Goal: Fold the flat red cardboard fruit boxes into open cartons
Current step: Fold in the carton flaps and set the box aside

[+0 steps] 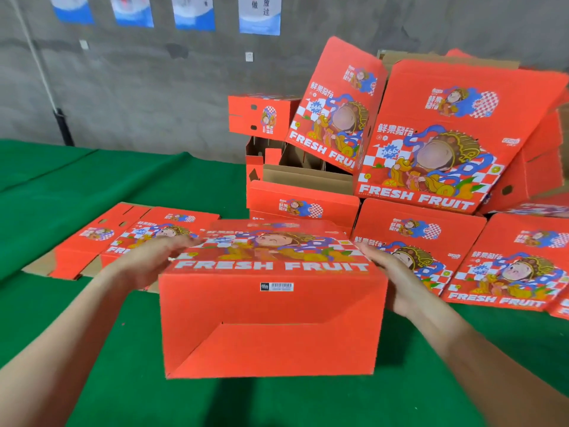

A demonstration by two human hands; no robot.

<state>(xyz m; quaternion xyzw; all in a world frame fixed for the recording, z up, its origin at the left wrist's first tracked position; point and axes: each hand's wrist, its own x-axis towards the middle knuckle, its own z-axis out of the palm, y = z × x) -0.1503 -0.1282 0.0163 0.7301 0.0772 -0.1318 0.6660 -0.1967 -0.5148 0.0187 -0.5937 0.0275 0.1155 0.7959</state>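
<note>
Red box [271, 318] stands near centre on the green table [92, 349]. Left hand [154, 257], blurred, presses flat against its left side; right hand [391, 282] meets the right side, fingers hidden, grip unclear.

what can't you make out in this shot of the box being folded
Head view:
- Right hand: its lower fingers are hidden behind the held box, so its grip is unclear.
- Inside of the held box: hidden by its own panels.
- Barcode label: too small to read.
- Left hand: fingertips motion-blurred.
- Wall posters: cut off by the top edge.
</note>
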